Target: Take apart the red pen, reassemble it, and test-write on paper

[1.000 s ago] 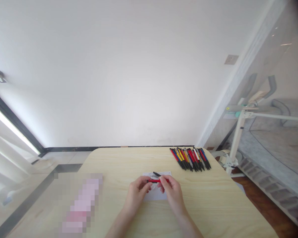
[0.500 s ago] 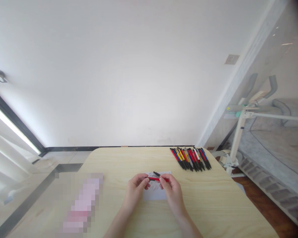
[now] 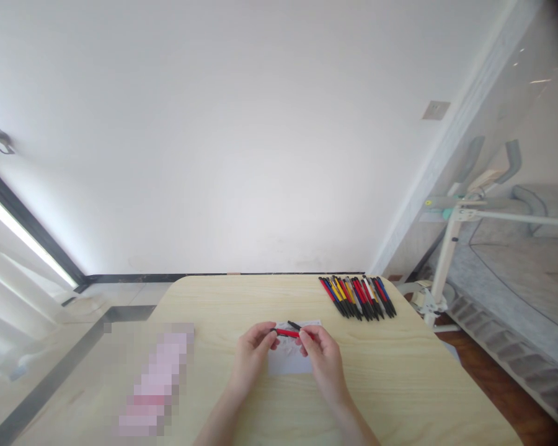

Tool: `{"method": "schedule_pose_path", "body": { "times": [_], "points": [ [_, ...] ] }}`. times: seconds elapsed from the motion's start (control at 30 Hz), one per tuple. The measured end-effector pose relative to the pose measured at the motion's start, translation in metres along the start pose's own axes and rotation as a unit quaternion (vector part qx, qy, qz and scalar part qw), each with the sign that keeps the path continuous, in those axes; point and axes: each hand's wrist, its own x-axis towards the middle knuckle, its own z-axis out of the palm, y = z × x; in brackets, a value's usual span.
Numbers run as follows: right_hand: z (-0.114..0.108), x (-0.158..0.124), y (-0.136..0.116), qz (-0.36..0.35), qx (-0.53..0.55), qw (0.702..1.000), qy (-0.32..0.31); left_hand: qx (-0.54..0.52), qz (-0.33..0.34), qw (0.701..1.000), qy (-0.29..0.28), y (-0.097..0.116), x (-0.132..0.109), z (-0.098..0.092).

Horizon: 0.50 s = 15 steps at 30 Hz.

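Observation:
Both my hands hold a red pen [image 3: 288, 332] level over a white sheet of paper [image 3: 292, 361] on the light wooden table [image 3: 400, 384]. My left hand [image 3: 253, 353] pinches its left end and my right hand [image 3: 320, 356] pinches its right end. A small black pen part [image 3: 294, 325] lies on the paper just behind the red pen. A row of several red, yellow, blue and black pens [image 3: 357, 297] lies at the far right of the table.
A blurred pink patch [image 3: 151, 384] covers part of the table's left side. A white wall stands behind the table. To the right is a white exercise machine [image 3: 451, 248] on the floor.
My hands and the red pen have shifted slightly away from me over the paper. The row of pens has not moved.

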Motion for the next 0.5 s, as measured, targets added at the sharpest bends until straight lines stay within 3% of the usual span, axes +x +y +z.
{"method": "schedule_pose_path", "body": {
  "times": [0.2, 0.3, 0.4, 0.5],
  "points": [
    [0.000, 0.000, 0.004, -0.004, 0.001, 1.000, -0.011, -0.005, -0.002, 1.000, 0.014, -0.002, 0.002, -0.003],
    [-0.002, 0.000, 0.008, -0.026, -0.027, 0.999, 0.016, -0.042, -0.008, 0.998, 0.044, -0.005, 0.005, -0.009],
    [-0.004, 0.000, 0.010, -0.087, -0.138, 0.987, 0.006, -0.138, -0.018, 0.987, 0.080, -0.007, 0.009, -0.015],
    [-0.003, -0.002, 0.008, -0.154, -0.276, 0.947, -0.061, -0.212, -0.036, 0.972, 0.092, -0.008, 0.012, -0.019]
  ]
}}
